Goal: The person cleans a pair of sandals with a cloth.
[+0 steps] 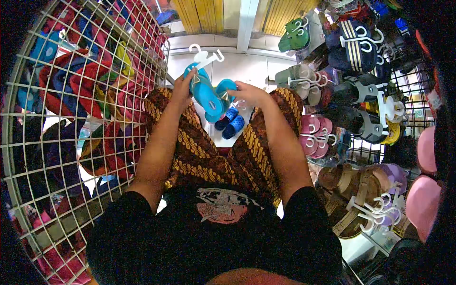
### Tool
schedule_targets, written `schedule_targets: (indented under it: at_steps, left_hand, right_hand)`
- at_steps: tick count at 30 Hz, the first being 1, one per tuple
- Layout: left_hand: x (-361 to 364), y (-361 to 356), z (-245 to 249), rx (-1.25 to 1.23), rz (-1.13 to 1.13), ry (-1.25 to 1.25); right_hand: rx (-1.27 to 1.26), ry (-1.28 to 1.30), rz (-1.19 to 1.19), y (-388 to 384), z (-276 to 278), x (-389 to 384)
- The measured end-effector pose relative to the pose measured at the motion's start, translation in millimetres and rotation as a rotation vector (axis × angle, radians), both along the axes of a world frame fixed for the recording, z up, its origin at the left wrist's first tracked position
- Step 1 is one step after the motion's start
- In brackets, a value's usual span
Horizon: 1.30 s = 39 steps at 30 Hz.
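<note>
My left hand point(182, 90) is closed on a light-blue sandal point(205, 97), whose top bears a white plastic hanger point(205, 57). To its right, my right hand point(249, 94) has its fingers closed at the edge of a second light-blue sandal point(226, 88). Both sandals are in front of me between my knees. Just below them, a pair of dark-blue clogs with holes point(230, 124) lies on the white floor. A small white piece, perhaps a hanger, shows above the clogs, partly hidden.
A wire grid point(71, 109) with colourful footwear behind it stands close on the left. On the right hang pink sandals point(316, 135), green sandals point(294, 35), black striped slides point(354, 45) and brown sandals point(358, 185). White tiled floor point(251, 69) lies ahead.
</note>
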<state>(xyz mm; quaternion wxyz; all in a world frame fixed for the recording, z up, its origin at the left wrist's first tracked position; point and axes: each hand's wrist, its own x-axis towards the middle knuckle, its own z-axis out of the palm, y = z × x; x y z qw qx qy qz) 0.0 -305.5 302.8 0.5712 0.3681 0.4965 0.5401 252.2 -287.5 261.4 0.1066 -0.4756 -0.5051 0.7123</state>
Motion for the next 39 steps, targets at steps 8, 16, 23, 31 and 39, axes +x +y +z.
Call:
schedule_targets:
  at_steps: [8, 16, 23, 31, 39]
  left_hand:
    - [-17.8, 13.7, -4.8, -0.085, -0.099, 0.334]
    - [-7.4, 8.6, 4.2, -0.105, -0.311, 0.659]
    - [-15.1, 20.1, -31.2, -0.081, -0.300, 0.494]
    - [-11.6, 15.1, -18.1, -0.047, -0.322, 0.553]
    - [-10.0, 18.8, -28.9, -0.019, -0.332, 0.514]
  right_hand:
    - [0.378, 0.022, -0.365, 23.1, -9.5, 7.6]
    - [0.391, 0.197, -0.550, 22.9, -13.3, -0.4]
    - [0.475, 0.140, -0.435, 19.7, 0.7, 3.0]
    - [0.561, 0.090, -0.475, 23.5, -7.2, 4.8]
    - [0.457, 0.058, -0.321, 21.8, -1.7, 8.4]
